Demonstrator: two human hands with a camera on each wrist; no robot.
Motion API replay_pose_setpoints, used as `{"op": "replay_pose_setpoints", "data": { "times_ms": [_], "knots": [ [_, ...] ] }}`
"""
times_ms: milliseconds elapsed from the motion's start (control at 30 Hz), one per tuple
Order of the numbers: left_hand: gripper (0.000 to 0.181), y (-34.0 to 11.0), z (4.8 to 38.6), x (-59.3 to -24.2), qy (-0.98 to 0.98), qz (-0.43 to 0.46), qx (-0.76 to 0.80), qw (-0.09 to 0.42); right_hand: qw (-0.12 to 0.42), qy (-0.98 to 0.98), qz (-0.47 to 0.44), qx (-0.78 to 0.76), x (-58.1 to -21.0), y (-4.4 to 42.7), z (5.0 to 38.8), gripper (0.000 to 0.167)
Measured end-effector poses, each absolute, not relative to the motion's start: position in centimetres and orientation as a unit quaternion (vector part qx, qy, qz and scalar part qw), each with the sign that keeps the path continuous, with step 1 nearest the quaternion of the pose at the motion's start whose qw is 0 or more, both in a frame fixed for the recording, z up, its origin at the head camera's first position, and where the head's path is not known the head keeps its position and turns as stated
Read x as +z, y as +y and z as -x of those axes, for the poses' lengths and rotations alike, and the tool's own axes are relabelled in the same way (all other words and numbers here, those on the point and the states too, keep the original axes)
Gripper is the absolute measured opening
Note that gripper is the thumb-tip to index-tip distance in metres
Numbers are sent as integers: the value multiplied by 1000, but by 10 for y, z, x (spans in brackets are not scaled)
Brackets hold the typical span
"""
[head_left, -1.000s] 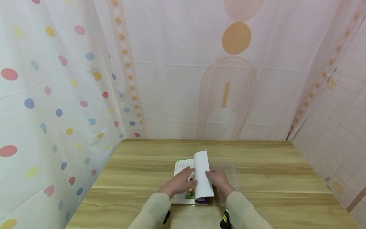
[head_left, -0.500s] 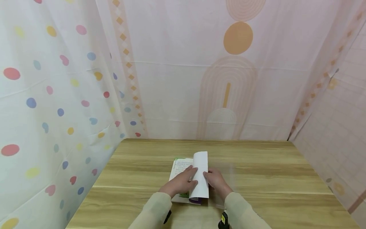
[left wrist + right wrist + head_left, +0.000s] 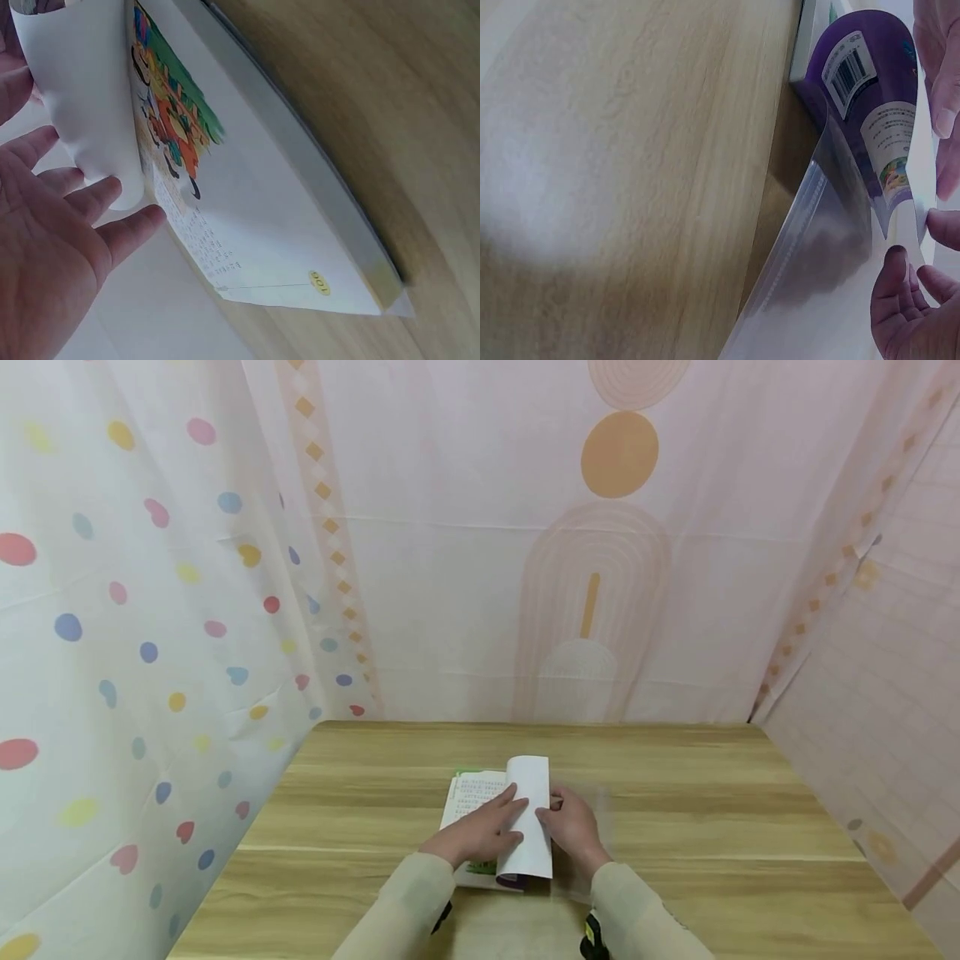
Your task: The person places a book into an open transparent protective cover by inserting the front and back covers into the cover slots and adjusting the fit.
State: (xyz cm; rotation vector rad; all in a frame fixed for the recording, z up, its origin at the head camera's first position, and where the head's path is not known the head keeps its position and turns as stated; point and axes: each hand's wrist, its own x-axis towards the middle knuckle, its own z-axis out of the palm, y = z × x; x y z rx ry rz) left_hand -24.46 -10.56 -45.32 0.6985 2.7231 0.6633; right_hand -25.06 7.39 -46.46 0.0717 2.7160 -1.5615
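Note:
An open book with printed pages and a coloured picture lies on the table. Its back cover stands curled up, white inside; the right wrist view shows a purple outside with a barcode. My left hand lies across the book, its fairly straight fingers touching the white inside of that cover. At the cover's free edge, my right hand pinches it between thumb and fingers. A clear plastic book cover extends from beneath the purple cover towards my right fingers; how far they hold the plastic is unclear.
The wood-grain table spreads around the book. Patterned curtains hang behind and at both sides. Dark wrist devices sit below the sleeves.
The book and its raised cover have shifted slightly left. My right fingers have curled more at the cover's edge, while my left hand has stayed on the cover.

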Motion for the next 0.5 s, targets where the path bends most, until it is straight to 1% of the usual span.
{"op": "replay_pose_setpoints", "data": {
  "times_ms": [200, 500],
  "knots": [
    [60, -105, 247, -455, 934, -248, 223, 124, -11, 880, -14, -475, -465, 78, 251, 38],
    [62, -100, 250, -459, 945, -266, 163, 101, -5, 887, -8, -462, -467, 84, 252, 37]
  ]
}}
